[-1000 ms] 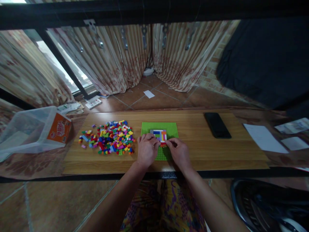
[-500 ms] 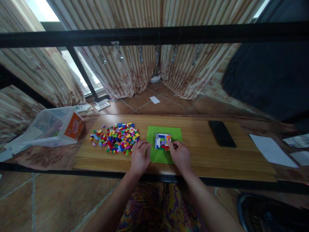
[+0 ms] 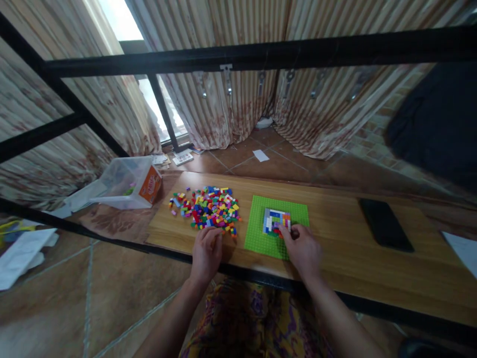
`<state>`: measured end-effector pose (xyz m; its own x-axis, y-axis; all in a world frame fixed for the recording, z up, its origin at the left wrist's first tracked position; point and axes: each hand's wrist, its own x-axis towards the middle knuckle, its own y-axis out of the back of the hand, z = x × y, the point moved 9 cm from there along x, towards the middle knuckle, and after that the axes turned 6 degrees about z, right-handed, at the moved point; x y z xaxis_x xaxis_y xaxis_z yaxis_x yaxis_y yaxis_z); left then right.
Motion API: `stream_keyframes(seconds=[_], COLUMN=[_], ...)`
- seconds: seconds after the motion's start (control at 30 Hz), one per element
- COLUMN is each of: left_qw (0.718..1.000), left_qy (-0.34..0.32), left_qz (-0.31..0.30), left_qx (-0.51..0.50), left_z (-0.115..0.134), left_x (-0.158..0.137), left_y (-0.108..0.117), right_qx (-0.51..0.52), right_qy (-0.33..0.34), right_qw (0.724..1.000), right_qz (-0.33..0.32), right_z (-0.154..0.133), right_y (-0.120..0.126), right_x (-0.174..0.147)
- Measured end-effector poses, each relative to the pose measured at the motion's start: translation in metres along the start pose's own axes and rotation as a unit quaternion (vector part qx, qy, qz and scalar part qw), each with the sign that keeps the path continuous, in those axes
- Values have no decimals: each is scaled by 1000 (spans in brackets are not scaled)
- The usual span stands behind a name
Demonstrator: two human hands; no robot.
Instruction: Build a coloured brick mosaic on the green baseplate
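Note:
A green studded baseplate (image 3: 257, 243) lies on the wooden board, bearing a low rectangular structure of building bricks (image 3: 275, 219) in white, blue, grey, orange and other colours. At the structure's front right corner, my right hand (image 3: 304, 251) has thumb and fingers closed on the bricks; the fingertips partly hide that corner. Left of the plate spreads a loose pile of colourful building bricks (image 3: 212, 206). My left hand (image 3: 206, 248) is at the pile's near edge, fingers curled in toward the thumb. Whatever those fingers hold, if anything, is hidden.
A dark phone (image 3: 385, 223) lies on the wooden board (image 3: 335, 248) to the right. Beyond its left end, a clear plastic bin (image 3: 124, 179) with an orange label lies tipped. White paper (image 3: 462, 251) is at far right. A black rail (image 3: 261, 57) crosses above the board.
My view has swung left, so the scene sits further right. My left hand has moved from the baseplate's left edge to the pile's near edge. My right hand stays at the structure.

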<state>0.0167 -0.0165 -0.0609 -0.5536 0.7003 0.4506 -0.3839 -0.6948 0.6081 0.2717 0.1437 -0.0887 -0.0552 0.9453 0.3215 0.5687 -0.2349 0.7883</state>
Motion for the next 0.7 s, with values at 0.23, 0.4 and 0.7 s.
stream_keyframes(seconds=[0.23,0.4,0.7], left_qw=[996,995,987], left_qy=[71,71,-71], left_qz=[22,33,-60], left_qx=[52,68,129], left_z=[-40,-43,15], left_x=[-2,2,13], left_y=[25,27,-23], right_qx=[44,38,50], right_qy=[35,55,41], right_qw=[998,996,996], right_qz=[38,55,54], right_z=[5,3,4], right_y=[6,8,7], right_x=[-6,-8,-7])
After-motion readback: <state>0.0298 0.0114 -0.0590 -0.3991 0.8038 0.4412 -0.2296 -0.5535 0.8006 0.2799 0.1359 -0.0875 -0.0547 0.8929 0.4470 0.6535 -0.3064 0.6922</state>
